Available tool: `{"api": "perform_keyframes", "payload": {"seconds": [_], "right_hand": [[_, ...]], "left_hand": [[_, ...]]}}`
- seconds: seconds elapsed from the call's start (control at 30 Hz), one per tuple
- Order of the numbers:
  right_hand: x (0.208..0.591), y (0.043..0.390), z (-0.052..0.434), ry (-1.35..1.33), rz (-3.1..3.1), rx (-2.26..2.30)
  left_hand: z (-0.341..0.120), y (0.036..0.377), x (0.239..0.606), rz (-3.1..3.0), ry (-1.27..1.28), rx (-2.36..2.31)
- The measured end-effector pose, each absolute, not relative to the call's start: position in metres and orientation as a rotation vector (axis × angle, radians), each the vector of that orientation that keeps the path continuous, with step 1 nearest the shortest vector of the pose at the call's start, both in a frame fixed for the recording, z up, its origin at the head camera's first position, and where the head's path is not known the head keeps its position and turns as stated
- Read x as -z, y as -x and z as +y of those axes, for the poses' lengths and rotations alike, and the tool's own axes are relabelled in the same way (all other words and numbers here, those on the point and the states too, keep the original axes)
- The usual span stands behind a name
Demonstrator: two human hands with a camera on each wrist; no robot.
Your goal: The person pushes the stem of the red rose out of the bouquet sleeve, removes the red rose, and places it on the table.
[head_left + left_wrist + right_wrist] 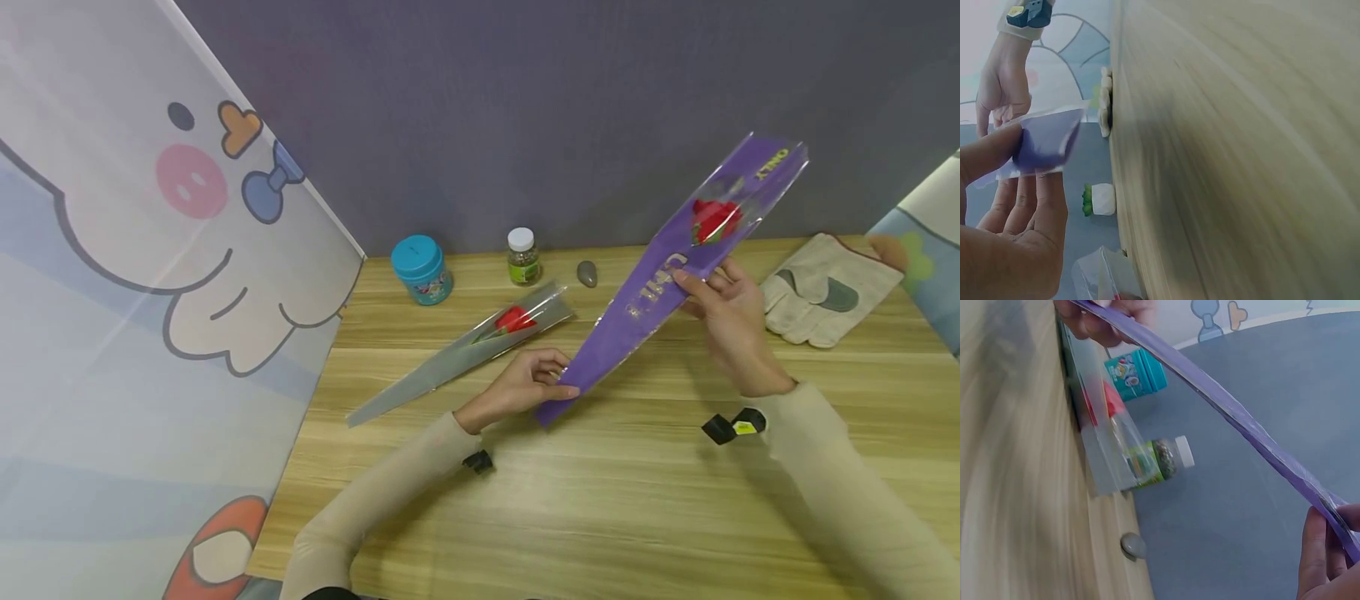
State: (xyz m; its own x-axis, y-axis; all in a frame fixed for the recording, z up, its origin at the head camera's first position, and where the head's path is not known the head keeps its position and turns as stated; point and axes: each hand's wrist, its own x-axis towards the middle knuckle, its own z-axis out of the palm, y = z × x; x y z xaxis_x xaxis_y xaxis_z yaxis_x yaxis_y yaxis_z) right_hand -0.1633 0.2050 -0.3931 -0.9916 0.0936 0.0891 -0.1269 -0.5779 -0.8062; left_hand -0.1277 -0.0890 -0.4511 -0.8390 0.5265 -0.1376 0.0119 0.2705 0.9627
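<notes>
Pinching the purple-wrapped rose right of the grey-wrapped rose, left hand and right hand should find it light, slippery, crushable, safest along its edges.

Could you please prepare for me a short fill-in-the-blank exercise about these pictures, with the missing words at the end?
1. The left hand and the right hand hold a wrapper coloured ____.
2. The yellow word on it reads ____.
3. The small bottle has a lid coloured ____.
4. In the head view, the glove lies toward the ____-hand side of the table.

Missing words: purple; ONLY; white; right.
</notes>
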Motion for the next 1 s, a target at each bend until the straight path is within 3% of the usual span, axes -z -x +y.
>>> {"api": "perform_keyframes", "payload": {"seconds": [1.0], "right_hand": [[0.386,0.165,0.213,-0.163,-1.488,-2.512]], "left_hand": [[-0.099,0.124,0.455,2.07,-0.545,-1.587]]}}
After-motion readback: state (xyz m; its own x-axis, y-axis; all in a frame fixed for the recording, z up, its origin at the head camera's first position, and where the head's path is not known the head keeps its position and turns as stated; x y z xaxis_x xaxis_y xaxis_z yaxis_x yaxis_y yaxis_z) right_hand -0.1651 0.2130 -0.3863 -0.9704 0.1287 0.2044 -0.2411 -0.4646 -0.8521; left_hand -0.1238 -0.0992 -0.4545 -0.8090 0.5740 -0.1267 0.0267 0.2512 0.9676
